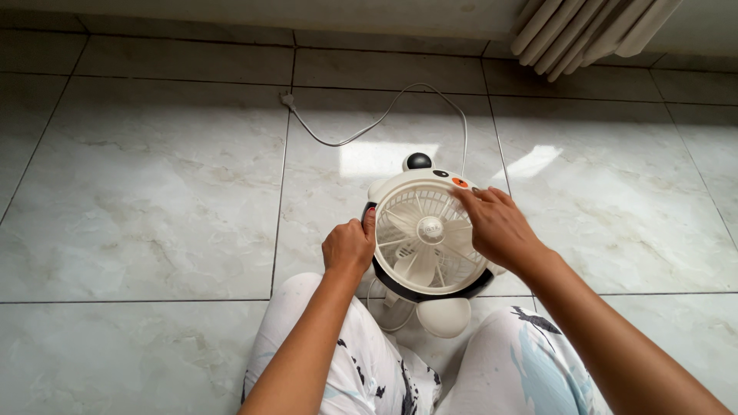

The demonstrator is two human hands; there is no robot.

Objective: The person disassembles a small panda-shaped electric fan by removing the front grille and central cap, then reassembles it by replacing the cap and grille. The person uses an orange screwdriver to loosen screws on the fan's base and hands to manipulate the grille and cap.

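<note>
Knees flank the fan (pixel 427 238); my left hand (pixel 350 246) clamps its rim, right hand (pixel 496 227) spread flat on the grille. Light, brittle plastic, I judge; hold the rim.

The fan (pixel 427 234) stood on the floor (pixel 154 192), just in front of the person's knees. The left hand (pixel 350 244) was on the fan's left edge, and the right hand (pixel 498 227) lay on its right side. The cord (pixel 369 127) ran behind the fan, and the curtain (pixel 592 31) hung far behind it to the right.

Single head view, looking steeply down, close over lap, floor ahead.
</note>
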